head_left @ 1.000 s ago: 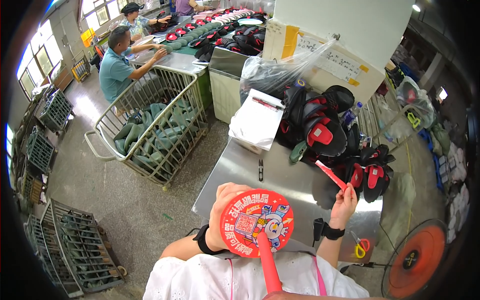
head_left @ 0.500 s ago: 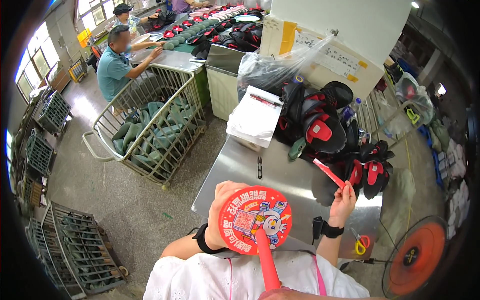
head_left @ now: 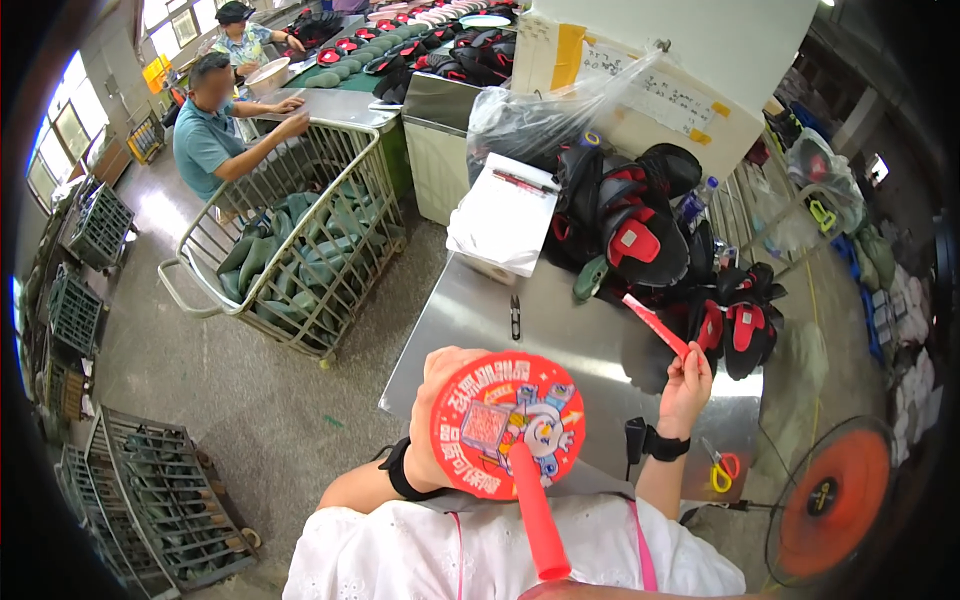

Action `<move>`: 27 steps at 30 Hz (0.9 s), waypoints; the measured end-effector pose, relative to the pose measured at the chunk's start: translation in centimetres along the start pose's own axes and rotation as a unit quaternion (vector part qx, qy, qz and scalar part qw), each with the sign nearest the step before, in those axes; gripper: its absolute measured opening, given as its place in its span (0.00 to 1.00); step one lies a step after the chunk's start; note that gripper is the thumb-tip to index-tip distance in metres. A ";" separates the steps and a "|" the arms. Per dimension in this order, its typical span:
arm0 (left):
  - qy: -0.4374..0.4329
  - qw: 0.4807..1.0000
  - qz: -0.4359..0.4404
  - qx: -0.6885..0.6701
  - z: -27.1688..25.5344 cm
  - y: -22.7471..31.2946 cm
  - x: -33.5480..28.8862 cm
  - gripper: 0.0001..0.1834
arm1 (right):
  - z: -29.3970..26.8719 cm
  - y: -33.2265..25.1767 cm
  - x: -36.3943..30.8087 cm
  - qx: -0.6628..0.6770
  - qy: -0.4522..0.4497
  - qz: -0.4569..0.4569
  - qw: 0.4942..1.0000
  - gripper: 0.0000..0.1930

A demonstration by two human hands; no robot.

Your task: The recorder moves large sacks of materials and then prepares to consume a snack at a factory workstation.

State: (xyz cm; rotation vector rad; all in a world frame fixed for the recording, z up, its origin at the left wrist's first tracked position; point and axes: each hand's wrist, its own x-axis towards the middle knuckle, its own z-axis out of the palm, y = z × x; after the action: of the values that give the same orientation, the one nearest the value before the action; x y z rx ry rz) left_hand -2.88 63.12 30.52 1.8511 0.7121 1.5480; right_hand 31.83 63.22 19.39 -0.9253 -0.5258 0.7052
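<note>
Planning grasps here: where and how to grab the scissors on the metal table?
Likely by the red and yellow handle loops, from above, near right side: the scissors lie with loops toward that side, blades pointing away and left. The right hand is nearest but holds a thin red strip.

We have a smooth metal worktable [head_left: 565,320] with a glossy sheen. The cup top [head_left: 500,420] before us looks smooth, its straw [head_left: 538,520] like smooth plastic. Further off we see clear, crinkled, shiny plastic sheeting [head_left: 520,115] and matt white paper [head_left: 505,220]; our shirt [head_left: 375,550] is matt cloth.
</note>
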 end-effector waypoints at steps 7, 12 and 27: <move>0.019 0.987 -0.076 -0.138 1.5 -3.1 -0.9 0.53 | -0.3 -0.7 -0.9 -0.007 0.005 -0.002 1.000 0.09; -0.050 0.990 -0.118 -0.052 4.5 -9.6 -2.0 0.50 | 0.1 -1.8 -1.0 -0.051 -0.040 -0.043 0.997 0.09; -0.215 0.950 -0.206 -0.091 10.6 -21.8 -5.4 0.46 | 3.5 2.3 -1.3 -0.363 -0.280 -0.148 0.876 0.03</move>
State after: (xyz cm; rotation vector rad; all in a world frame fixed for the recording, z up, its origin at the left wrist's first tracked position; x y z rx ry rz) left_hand 6.25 72.41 9.42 1.6851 0.6688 0.8741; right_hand 27.88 65.10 19.09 -1.2950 -1.4902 0.4810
